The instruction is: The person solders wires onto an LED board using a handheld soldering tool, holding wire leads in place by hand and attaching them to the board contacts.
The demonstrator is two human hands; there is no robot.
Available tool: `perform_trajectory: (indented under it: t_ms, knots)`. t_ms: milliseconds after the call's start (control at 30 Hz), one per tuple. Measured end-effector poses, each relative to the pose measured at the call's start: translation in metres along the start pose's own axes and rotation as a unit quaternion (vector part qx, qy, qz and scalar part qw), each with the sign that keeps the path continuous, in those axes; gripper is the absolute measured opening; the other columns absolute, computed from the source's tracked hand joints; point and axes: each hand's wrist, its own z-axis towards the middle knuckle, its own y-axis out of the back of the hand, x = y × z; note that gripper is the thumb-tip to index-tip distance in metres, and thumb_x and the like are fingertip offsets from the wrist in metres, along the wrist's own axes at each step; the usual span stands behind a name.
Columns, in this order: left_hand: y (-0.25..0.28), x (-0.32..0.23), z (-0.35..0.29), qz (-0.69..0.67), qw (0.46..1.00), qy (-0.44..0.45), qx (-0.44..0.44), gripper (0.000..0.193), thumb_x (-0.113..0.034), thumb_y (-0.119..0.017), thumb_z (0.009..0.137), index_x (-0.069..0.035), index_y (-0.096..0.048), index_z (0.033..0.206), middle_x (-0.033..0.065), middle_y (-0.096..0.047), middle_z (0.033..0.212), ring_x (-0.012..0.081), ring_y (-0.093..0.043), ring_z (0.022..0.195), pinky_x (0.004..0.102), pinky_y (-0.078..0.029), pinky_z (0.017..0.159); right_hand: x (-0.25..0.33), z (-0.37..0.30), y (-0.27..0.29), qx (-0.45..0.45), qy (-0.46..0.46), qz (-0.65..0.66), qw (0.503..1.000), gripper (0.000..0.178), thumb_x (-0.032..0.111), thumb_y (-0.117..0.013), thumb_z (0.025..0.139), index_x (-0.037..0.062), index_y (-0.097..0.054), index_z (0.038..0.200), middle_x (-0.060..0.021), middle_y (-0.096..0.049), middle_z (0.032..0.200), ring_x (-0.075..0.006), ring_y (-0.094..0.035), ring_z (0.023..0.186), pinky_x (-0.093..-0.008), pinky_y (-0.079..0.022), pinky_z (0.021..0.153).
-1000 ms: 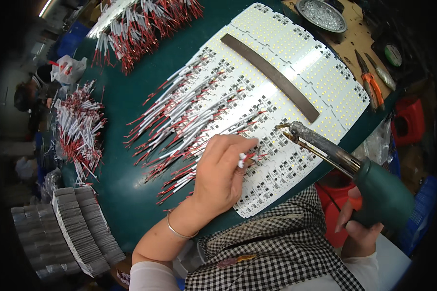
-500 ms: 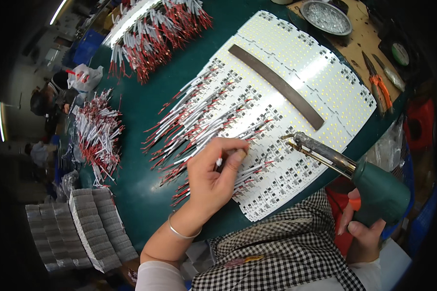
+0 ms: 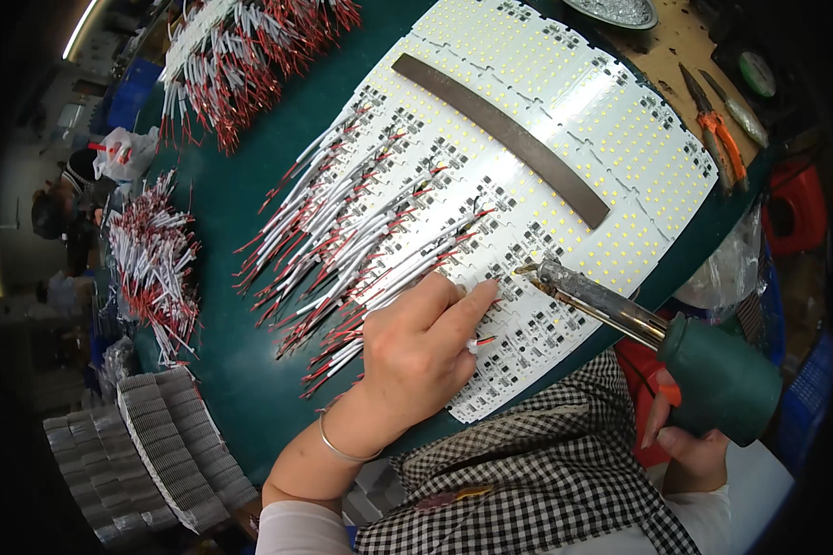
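Observation:
My left hand (image 3: 418, 347) is closed over the near part of a white circuit board sheet (image 3: 565, 139), its index finger reaching towards the solder pads. A short white-sleeved wire (image 3: 475, 345) with a red end shows at its fingers; most of it is hidden. My right hand (image 3: 699, 453) grips a green soldering gun (image 3: 724, 375) by its handle. Its metal tip (image 3: 533, 270) is over the board, right of my left fingertips. Rows of white-sleeved wires (image 3: 342, 217) with red ends lie attached along the board's left part. A dark curved bar (image 3: 504, 134) rests across the sheet.
Bundles of wires (image 3: 241, 65) sit at the far left, with another wire pile (image 3: 153, 268) nearer. Stacked grey parts (image 3: 171, 444) stand at the lower left. Orange-handled pliers (image 3: 722, 139) and a metal dish (image 3: 615, 9) are at the far right. A person (image 3: 60, 203) is in the left background.
My left hand has turned over and moved its fingertips slightly right. The soldering gun has shifted a little left and down. The whole view has shifted, so the board appears further left and up.

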Motion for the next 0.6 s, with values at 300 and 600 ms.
perform_trajectory:
  t_ms: [300,600]
  knots:
    - [0.002,0.004,0.007,-0.017,0.998,-0.004,-0.066,0.043,0.014,-0.066,0.061,-0.006,-0.074,0.098,0.0055,-0.059,0.07,0.0136,-0.054,0.053,0.0258,-0.043,0.046,-0.003,0.004,0.008,0.013,0.038,-0.02,0.999,0.066,0.01,-0.078,0.07,-0.0146,-0.045,0.122,-0.021,-0.056,0.113,-0.0183,-0.061,0.057,-0.0265,-0.054,0.042]
    - [-0.009,0.001,0.006,-0.018,0.999,-0.036,-0.017,0.05,0.008,-0.061,0.054,0.0,-0.068,0.102,0.007,-0.052,0.07,0.0206,-0.053,0.054,0.0327,-0.043,0.045,0.006,0.007,-0.007,-0.021,0.009,-0.024,0.999,0.063,0.012,-0.078,0.072,-0.0146,-0.046,0.119,-0.0191,-0.055,0.108,-0.0192,-0.061,0.054,-0.0265,-0.052,0.04]
